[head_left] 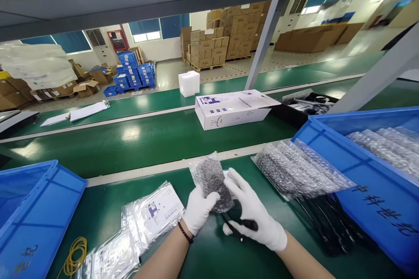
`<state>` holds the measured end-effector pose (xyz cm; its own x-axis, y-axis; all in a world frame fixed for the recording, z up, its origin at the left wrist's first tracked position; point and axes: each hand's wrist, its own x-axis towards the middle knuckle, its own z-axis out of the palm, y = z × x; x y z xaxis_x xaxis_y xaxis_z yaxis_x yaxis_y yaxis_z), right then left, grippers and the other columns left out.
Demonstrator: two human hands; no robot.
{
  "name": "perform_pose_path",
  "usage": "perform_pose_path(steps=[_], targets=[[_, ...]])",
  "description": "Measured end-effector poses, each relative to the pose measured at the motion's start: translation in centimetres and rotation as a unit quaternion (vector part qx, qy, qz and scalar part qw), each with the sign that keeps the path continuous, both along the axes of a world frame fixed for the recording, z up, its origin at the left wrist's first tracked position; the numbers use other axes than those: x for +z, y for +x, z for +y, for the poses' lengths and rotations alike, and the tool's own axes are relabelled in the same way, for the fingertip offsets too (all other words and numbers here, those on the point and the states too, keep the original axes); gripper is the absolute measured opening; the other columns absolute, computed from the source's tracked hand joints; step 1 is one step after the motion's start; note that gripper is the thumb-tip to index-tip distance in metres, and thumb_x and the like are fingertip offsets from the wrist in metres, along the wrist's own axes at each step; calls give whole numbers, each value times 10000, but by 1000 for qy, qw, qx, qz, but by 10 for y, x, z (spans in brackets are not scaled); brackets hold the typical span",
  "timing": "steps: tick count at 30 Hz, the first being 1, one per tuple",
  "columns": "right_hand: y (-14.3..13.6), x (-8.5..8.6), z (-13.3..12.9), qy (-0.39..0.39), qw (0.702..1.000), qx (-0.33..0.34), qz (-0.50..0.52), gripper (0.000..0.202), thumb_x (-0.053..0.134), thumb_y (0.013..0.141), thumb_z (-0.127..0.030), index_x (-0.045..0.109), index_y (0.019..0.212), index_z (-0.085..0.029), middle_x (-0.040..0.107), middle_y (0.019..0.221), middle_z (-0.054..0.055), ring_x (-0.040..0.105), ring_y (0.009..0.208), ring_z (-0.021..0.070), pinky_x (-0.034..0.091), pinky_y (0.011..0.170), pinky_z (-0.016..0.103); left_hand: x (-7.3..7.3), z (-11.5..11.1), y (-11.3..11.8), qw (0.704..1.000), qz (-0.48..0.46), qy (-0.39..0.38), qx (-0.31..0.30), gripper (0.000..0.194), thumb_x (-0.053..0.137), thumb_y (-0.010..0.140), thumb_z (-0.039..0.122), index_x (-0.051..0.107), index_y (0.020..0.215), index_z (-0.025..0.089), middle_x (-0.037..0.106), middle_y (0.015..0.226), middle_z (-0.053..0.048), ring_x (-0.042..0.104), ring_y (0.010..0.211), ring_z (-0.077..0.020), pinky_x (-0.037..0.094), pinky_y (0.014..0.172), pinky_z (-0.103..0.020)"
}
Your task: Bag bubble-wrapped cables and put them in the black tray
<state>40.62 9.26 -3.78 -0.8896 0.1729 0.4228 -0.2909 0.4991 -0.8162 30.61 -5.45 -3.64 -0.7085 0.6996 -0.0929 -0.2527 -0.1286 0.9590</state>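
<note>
My left hand (201, 209), in a white glove, grips a bubble-wrapped pouch (212, 178) with something dark inside. Black cables (231, 224) hang from the pouch's lower end. My right hand (253, 216), also gloved, curves around the cables and the pouch's right side, with a black cable end against its palm. To the left lie clear plastic bags with printed leaflets (160, 209). On the right, several similar bubble-wrapped pouches (297, 170) lie in a row, their black cables (330, 222) trailing toward me.
Blue bins stand at left (65, 200) and right (360, 174), the right one holding bubble-wrapped pouches. A white printed box (235, 113) and a black tray (307, 107) sit on the green conveyor beyond, with a white foam block (189, 83) behind. Yellow bands (76, 255) lie lower left.
</note>
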Motion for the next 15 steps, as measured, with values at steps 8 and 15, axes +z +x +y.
perform_pose_path(steps=[8,15], targets=[[-6,-21,-14,-269,960,21,-76,1192,796,699,-308,-49,1537,-229,353,1456,162,430,1282,304,402,1050,435,-1,-1,3,994,87,-66,-32,384,654,758,233,689,1139,211,673,1147,-84,582,1082,-311,406,1005,-383],[-8,-9,-5,-262,959,33,-102,708,799,666,-254,474,1293,-204,595,1168,103,557,1106,323,467,977,454,-2,1,5,982,153,-85,-75,364,659,772,271,696,1131,225,677,1122,-86,584,1065,-322,407,1005,-378]])
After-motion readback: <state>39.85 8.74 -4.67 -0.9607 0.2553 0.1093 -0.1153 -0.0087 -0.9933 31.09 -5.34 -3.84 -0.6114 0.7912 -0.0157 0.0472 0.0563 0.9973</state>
